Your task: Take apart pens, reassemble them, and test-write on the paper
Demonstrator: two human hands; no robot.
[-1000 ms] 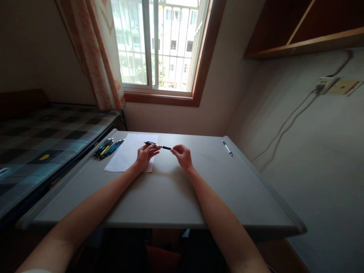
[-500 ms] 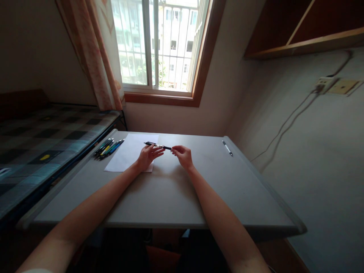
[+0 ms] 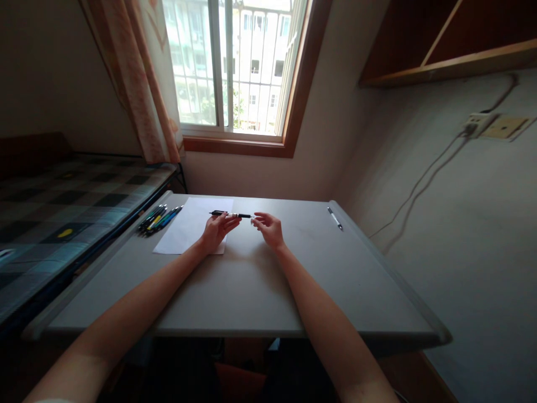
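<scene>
A black pen with a pale middle band (image 3: pixel 243 215) lies nearly level above the table. My left hand (image 3: pixel 215 230) is closed round its middle, thumb against the barrel and the other fingers stretched beneath it. The pen's thin tip points at my right hand (image 3: pixel 271 229), whose thumb and forefinger are bent together beside it. A small pale bit shows at those fingertips, too small to name. Whether the tip touches the fingers cannot be made out. Under and behind my left hand lies a white sheet of paper (image 3: pixel 188 224).
Several pens and markers (image 3: pixel 157 219) lie in a pile at the table's left edge. A single white-and-black pen (image 3: pixel 334 218) rests near the far right edge. The grey table (image 3: pixel 251 296) stands between a bed (image 3: pixel 84 207) and the right wall with its socket (image 3: pixel 478 124).
The pen has shifted slightly left with my left hand. Its front end has come out from between my right fingers, and the thin tip now shows.
</scene>
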